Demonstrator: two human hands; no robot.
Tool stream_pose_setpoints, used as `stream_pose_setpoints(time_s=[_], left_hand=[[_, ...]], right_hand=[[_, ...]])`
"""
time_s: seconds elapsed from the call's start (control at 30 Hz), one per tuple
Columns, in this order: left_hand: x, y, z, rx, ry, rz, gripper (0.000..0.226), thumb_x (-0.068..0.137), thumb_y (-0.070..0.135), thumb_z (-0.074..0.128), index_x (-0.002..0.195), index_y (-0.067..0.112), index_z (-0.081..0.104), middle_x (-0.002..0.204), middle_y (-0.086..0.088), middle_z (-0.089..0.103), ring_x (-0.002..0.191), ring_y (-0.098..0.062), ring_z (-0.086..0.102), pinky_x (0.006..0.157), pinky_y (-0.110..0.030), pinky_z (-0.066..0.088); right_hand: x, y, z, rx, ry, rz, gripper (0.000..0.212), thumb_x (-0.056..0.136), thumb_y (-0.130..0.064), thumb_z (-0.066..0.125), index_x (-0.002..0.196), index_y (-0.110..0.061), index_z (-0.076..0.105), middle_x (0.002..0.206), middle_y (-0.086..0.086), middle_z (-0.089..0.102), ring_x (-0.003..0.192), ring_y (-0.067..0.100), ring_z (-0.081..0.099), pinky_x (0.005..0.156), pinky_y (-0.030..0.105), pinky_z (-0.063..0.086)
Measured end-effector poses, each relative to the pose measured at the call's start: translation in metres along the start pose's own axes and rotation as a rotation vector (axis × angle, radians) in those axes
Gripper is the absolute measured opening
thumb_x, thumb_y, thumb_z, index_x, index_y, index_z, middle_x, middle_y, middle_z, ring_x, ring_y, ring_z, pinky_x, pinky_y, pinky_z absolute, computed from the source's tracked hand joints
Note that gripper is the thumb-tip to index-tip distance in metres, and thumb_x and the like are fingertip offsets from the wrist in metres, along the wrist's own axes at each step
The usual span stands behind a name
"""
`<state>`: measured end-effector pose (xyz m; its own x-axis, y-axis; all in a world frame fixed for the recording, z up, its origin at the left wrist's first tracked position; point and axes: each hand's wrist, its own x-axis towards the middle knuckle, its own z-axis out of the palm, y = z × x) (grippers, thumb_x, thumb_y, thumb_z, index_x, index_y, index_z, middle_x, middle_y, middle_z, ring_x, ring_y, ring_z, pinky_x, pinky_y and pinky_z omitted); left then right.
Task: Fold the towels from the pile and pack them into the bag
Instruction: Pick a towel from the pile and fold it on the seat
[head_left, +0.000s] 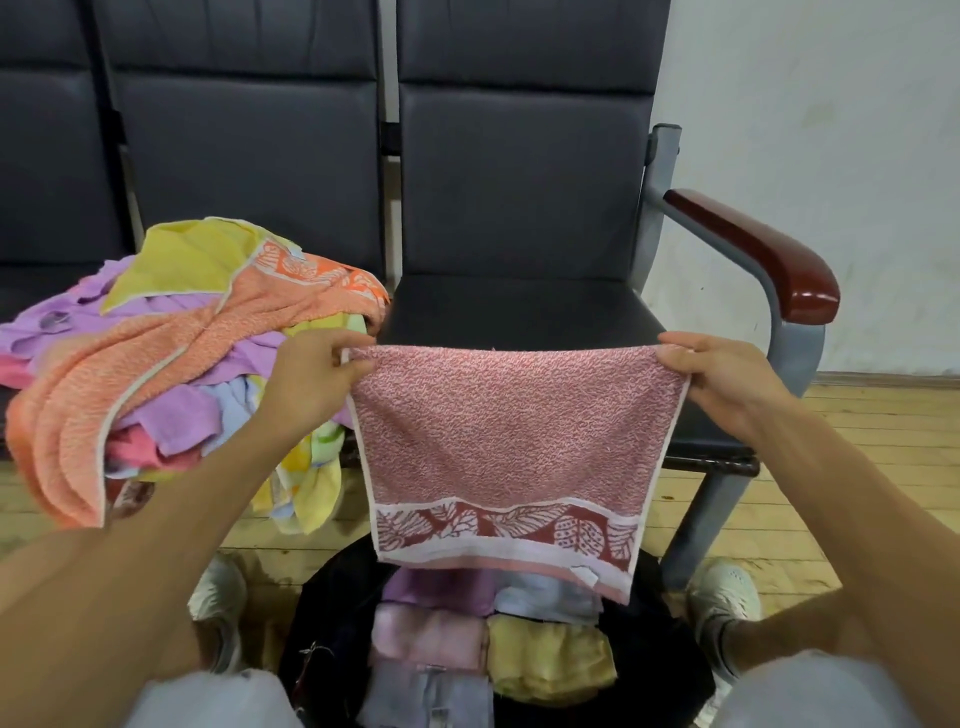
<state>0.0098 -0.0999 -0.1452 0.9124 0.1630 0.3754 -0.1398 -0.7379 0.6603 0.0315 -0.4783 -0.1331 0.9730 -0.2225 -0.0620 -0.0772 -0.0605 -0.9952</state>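
Dark seats (519, 182) stood behind the bag (332, 618); above it, left hand (311, 374) and right hand (727, 382) pinched the top corners of a pink towel (509, 441).

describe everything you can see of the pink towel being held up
The pink towel looks like terry cloth, speckled pink and white, with a pale edging down its sides. Near the bottom runs a band of dark red and white leaves, then a plain pink hem with a small white tag at the lower right corner. It hangs spread flat, with the left hand and right hand each pinching a top corner. Its lower edge hangs over the open black bag.
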Motion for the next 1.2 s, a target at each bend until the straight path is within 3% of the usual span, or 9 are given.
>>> stream_pose_setpoints(time_s=[0.17,0.33,0.5,0.57,0.7,0.77,0.97,1.1,1.2], left_hand=[[0.006,-0.007,0.005,0.175,0.074,0.131,0.02,0.092,0.011,0.062,0.107,0.0,0.072,0.105,-0.017,0.071,0.099,-0.033,0.061,0.078,-0.03,0.034],[0.009,-0.014,0.008,0.185,0.141,0.146,0.02,0.094,0.015,0.06,0.1,0.0,0.071,0.103,-0.018,0.067,0.095,-0.032,0.059,0.076,-0.032,0.035],[0.008,-0.01,0.009,0.137,0.202,0.117,0.019,0.096,0.018,0.057,0.101,0.002,0.067,0.109,-0.016,0.056,0.101,-0.028,0.052,0.08,-0.029,0.031],[0.004,-0.007,0.01,0.08,0.195,0.113,0.018,0.097,0.02,0.056,0.097,0.005,0.065,0.096,-0.011,0.063,0.089,-0.023,0.058,0.073,-0.029,0.035],[-0.001,0.001,0.016,-0.245,0.062,-0.081,0.015,0.1,0.02,0.051,0.097,0.006,0.055,0.056,-0.013,0.062,0.04,-0.019,0.061,0.05,-0.033,0.051],[0.011,0.004,0.019,-0.397,0.032,-0.15,0.01,0.102,0.018,0.048,0.099,0.008,0.049,0.064,-0.015,0.063,0.046,-0.021,0.066,0.052,-0.037,0.056],[0.058,0.012,0.034,-0.551,0.08,-0.188,0.005,0.104,0.014,0.038,0.1,0.012,0.04,0.088,-0.007,0.059,0.058,-0.013,0.07,0.057,-0.027,0.059],[0.096,0.012,0.05,-0.588,0.099,-0.156,0.019,0.104,0.009,0.037,0.088,0.018,0.044,0.109,-0.02,0.061,0.09,-0.021,0.07,0.077,-0.028,0.058],[0.119,0.016,0.065,-0.489,0.114,-0.101,0.011,0.103,0.012,0.041,0.094,0.012,0.048,0.099,-0.012,0.061,0.094,-0.019,0.064,0.082,-0.031,0.055]], right_hand=[[-0.001,0.002,0.001,-0.387,0.055,-0.174,0.032,0.083,-0.005,0.073,0.114,-0.011,0.07,0.109,0.001,0.064,0.099,0.016,0.059,0.089,0.029,0.048],[-0.005,0.007,0.006,-0.806,0.194,-0.456,0.02,0.091,-0.018,0.067,0.106,-0.007,0.074,0.105,0.011,0.069,0.087,0.014,0.052,0.082,0.029,0.041],[-0.007,0.004,0.009,-0.828,0.331,-0.529,0.02,0.094,-0.02,0.063,0.101,-0.003,0.071,0.114,0.014,0.055,0.091,0.013,0.044,0.085,0.025,0.036],[-0.007,0.006,0.011,-0.804,0.324,-0.487,0.018,0.096,-0.018,0.059,0.103,-0.004,0.067,0.108,0.014,0.061,0.088,0.013,0.049,0.082,0.026,0.039],[-0.003,0.008,0.015,-0.71,0.264,-0.374,0.006,0.101,-0.019,0.051,0.102,-0.013,0.053,0.092,0.016,0.067,0.063,0.021,0.066,0.059,0.029,0.054],[0.007,0.004,0.017,-0.688,0.266,-0.387,0.003,0.102,-0.018,0.049,0.101,-0.015,0.051,0.091,0.017,0.067,0.066,0.024,0.068,0.059,0.028,0.054],[0.044,-0.005,0.034,-0.702,0.294,-0.504,0.026,0.103,-0.013,0.043,0.109,-0.004,0.067,0.106,0.016,0.069,0.093,0.032,0.067,0.089,0.039,0.053],[0.071,-0.006,0.041,-0.674,0.32,-0.499,0.027,0.104,-0.013,0.043,0.111,-0.002,0.066,0.11,0.017,0.068,0.1,0.031,0.061,0.082,0.027,0.038],[0.099,-0.005,0.046,-0.598,0.365,-0.474,0.027,0.104,-0.015,0.041,0.113,-0.004,0.065,0.112,0.014,0.067,0.101,0.028,0.06,0.084,0.029,0.039]])
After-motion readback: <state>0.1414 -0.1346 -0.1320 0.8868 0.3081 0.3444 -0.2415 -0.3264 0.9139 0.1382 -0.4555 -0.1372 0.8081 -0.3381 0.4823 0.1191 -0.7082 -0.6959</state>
